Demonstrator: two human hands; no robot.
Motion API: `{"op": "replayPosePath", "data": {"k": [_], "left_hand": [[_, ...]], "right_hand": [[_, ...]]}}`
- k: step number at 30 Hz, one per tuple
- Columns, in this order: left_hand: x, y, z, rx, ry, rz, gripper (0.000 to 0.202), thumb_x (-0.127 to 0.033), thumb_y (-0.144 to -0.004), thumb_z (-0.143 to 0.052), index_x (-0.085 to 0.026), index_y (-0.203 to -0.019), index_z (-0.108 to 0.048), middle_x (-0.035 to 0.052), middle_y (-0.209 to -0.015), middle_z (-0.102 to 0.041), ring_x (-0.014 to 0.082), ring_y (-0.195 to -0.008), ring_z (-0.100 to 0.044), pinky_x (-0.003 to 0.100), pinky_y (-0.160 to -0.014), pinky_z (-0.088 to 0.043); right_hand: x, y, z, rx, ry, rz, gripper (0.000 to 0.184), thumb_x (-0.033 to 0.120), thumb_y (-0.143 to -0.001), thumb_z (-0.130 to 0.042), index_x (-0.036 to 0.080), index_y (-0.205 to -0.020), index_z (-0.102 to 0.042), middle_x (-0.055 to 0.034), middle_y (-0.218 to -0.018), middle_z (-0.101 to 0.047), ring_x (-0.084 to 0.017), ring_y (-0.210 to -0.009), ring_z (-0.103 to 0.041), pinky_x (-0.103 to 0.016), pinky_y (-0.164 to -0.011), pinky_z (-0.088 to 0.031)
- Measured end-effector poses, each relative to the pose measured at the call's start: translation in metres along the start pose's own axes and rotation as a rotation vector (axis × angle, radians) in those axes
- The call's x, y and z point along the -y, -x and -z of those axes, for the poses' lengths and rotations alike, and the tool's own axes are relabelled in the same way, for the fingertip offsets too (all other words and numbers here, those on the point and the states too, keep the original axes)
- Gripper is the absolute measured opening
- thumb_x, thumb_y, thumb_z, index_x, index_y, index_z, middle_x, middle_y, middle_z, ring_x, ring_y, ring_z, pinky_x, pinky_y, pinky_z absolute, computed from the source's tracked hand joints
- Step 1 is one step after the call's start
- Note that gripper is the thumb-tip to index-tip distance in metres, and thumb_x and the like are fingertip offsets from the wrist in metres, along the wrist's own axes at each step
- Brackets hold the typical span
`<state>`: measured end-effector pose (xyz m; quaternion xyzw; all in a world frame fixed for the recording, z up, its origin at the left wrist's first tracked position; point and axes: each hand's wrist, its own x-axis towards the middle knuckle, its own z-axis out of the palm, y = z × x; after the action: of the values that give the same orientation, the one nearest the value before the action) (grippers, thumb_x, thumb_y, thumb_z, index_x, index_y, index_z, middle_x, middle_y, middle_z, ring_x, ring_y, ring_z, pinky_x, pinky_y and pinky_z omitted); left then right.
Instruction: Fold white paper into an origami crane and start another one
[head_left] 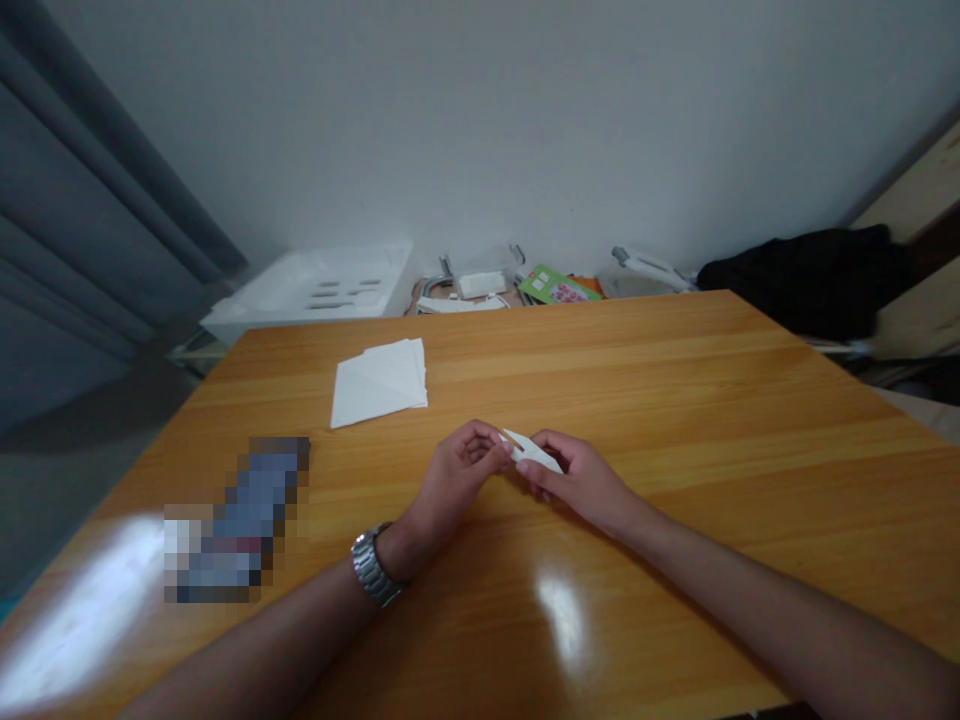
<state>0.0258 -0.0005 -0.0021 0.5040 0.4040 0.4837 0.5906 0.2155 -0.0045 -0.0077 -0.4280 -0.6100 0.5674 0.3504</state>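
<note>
A small folded piece of white paper (540, 457) is held between my two hands above the middle of the table. My left hand (465, 462), with a metal watch at its wrist, pinches the paper's left corner between thumb and fingers. My right hand (574, 472) grips the other end, thumb on top and fingers beneath. A narrow gap shows near the paper's left tip. Beyond my left hand, a few white paper sheets (381, 382) lie stacked on the wooden table (637, 370).
A blurred-out dark flat object (251, 515) lies at the table's left. Past the far edge are a white tray (382, 275), a green packet or booklet (555, 285), assorted loose items and a black cloth (810, 275). A grey curtain (90, 170) hangs at the left.
</note>
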Motion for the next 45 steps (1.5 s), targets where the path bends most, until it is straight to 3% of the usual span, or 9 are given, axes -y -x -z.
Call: {"op": "replayPosePath", "data": {"k": [6,17,26,31,45], "left_hand": [[0.0021,0.0011,-0.0011,0.0,0.018,-0.015,0.026,-0.034,-0.083,-0.076,-0.015,-0.085,-0.058,0.0007,-0.077,-0.066,0.0121,-0.071,-0.061,0.023,-0.069,-0.048],[0.0028,0.0016,-0.0017,-0.045,-0.027,-0.028,0.026,-0.03,-0.079,-0.078,-0.016,-0.088,-0.059,-0.0013,-0.073,-0.065,0.0108,-0.067,-0.06,0.021,-0.064,-0.045],[0.0022,0.0026,-0.0034,0.031,-0.027,0.042,0.023,-0.034,-0.081,-0.077,-0.014,-0.089,-0.07,0.0055,-0.089,-0.073,0.0165,-0.085,-0.066,0.026,-0.08,-0.049],[0.0002,0.0046,-0.0043,0.047,-0.042,0.051,0.022,-0.035,-0.081,-0.076,-0.014,-0.085,-0.071,0.0046,-0.088,-0.072,0.017,-0.085,-0.065,0.026,-0.081,-0.05],[-0.0028,0.0071,-0.005,-0.013,-0.168,-0.065,0.026,-0.038,-0.09,-0.065,-0.015,-0.078,-0.068,0.0029,-0.078,-0.069,0.0157,-0.077,-0.062,0.025,-0.073,-0.048]], "right_hand": [[0.0019,0.0014,-0.0002,-0.01,0.057,-0.017,0.037,0.054,-0.093,-0.06,0.017,-0.091,-0.063,-0.0012,-0.07,-0.065,-0.013,-0.056,-0.06,-0.024,-0.053,-0.047],[0.0045,0.0023,-0.003,-0.011,0.052,-0.017,0.038,0.055,-0.094,-0.057,0.018,-0.086,-0.06,-0.0005,-0.068,-0.063,-0.012,-0.054,-0.058,-0.024,-0.052,-0.045],[0.0079,0.0029,-0.0008,-0.079,0.18,0.032,0.037,0.054,-0.094,-0.058,0.019,-0.08,-0.058,0.0023,-0.065,-0.056,-0.012,-0.058,-0.049,-0.024,-0.053,-0.036],[0.0069,0.0026,0.0006,-0.052,0.169,0.033,0.038,0.054,-0.094,-0.057,0.018,-0.079,-0.059,0.0018,-0.065,-0.057,-0.012,-0.059,-0.05,-0.024,-0.054,-0.037],[0.0062,0.0034,-0.0038,0.007,0.059,0.006,0.039,0.056,-0.094,-0.056,0.018,-0.084,-0.059,0.0006,-0.066,-0.061,-0.012,-0.057,-0.055,-0.023,-0.054,-0.042]]}}
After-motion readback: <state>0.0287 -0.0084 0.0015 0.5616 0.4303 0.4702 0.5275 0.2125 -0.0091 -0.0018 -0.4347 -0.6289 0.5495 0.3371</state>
